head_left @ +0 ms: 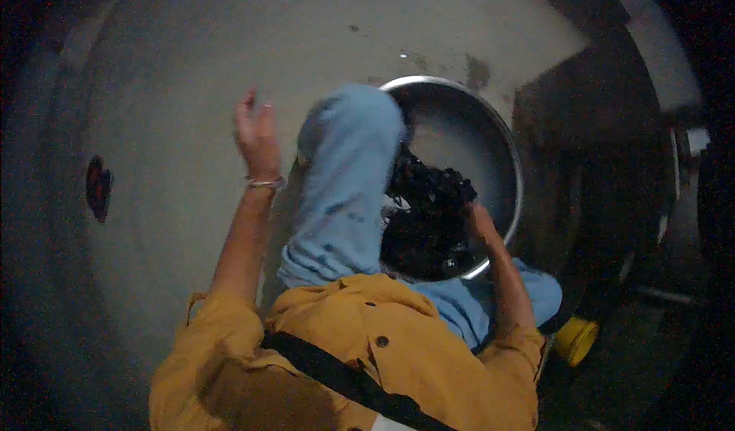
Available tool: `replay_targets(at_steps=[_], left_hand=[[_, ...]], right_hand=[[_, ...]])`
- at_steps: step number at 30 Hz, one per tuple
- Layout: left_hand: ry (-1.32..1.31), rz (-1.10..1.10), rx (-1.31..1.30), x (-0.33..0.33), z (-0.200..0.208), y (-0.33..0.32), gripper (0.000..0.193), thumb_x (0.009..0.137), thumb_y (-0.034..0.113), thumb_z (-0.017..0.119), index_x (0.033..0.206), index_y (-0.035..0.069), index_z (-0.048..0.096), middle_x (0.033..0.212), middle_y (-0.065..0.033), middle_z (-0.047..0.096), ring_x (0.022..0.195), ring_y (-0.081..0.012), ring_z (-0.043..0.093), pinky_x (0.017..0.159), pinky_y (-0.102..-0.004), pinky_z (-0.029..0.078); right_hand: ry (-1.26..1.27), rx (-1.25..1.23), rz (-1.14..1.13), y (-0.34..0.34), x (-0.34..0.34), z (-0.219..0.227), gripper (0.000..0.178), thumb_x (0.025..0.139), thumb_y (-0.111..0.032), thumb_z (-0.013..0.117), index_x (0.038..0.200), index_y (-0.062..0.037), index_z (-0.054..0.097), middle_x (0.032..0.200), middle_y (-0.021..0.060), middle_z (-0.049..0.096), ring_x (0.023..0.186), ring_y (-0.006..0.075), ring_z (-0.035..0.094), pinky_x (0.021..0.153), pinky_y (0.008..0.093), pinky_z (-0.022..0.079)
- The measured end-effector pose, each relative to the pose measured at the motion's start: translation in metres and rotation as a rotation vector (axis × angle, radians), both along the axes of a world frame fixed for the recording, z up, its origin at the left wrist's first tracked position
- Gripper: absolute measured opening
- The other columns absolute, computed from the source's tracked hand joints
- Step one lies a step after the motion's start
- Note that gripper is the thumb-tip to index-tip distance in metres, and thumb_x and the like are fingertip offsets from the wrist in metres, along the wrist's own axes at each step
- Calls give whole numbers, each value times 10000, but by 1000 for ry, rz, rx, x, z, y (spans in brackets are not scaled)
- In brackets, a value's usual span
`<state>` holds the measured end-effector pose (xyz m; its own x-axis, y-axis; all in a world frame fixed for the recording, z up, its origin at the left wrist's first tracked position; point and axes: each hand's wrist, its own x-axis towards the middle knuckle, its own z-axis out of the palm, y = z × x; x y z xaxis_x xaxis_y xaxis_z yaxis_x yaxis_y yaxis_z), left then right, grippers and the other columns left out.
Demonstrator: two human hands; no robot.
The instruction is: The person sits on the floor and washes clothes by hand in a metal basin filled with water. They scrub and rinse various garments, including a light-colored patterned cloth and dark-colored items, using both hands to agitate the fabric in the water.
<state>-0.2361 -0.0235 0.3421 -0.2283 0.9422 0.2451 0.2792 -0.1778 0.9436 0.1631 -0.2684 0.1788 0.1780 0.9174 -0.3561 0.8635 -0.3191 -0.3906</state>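
Note:
A wide, round metal basin rests on the floor in front of me, to the right of my raised knee. Bunched black cloth fills its near and left part, with a small pale patch showing at its left edge. My right hand reaches inside the rim and grips the right side of this cloth, its fingertips hidden in the dark folds. Held out to the left of my knee, my left hand is off the basin with its fingers apart, slightly blurred, and nothing in it.
My bent leg in blue trousers stands between my left hand and the basin. A yellow container is at the lower right. A dark reddish object lies on the floor far left. Wet marks spot the floor beyond the basin.

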Motion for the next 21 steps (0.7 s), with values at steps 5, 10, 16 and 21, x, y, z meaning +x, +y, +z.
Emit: replay_targets(at_steps=[5, 10, 16, 21], left_hand=[[-41, -633, 275, 84, 92, -48, 273, 759, 67, 558, 1028, 26, 530, 999, -103, 562, 908, -192, 537, 792, -285, 423], [552, -1218, 158, 201, -18, -63, 387, 702, 138, 623, 1057, 35, 509, 978, -136, 564, 878, -261, 556, 772, -340, 451], [826, -1330, -73, 222, -173, -78, 436, 652, 109, 617, 1074, 76, 513, 1019, -134, 530, 984, -303, 488, 816, -362, 416], [866, -1200, -92, 204, -203, -56, 419, 667, 77, 574, 1083, 79, 516, 1044, -123, 531, 979, -291, 495, 809, -345, 419]], right_hand=[[193, -21, -22, 19, -8, 39, 167, 667, -69, 484, 778, -14, 596, 787, 178, 558, 680, 340, 543, 581, 380, 433], [271, 54, -33, 24, -27, 47, 144, 641, -44, 478, 729, -39, 592, 747, 131, 531, 692, 307, 530, 617, 365, 431], [449, 482, 27, 29, -41, 104, 136, 633, -14, 456, 686, -46, 577, 701, 90, 519, 671, 218, 506, 624, 316, 409], [462, 445, -177, 6, -35, 121, 162, 648, -36, 429, 676, -29, 588, 706, 114, 539, 700, 232, 529, 641, 327, 418]])
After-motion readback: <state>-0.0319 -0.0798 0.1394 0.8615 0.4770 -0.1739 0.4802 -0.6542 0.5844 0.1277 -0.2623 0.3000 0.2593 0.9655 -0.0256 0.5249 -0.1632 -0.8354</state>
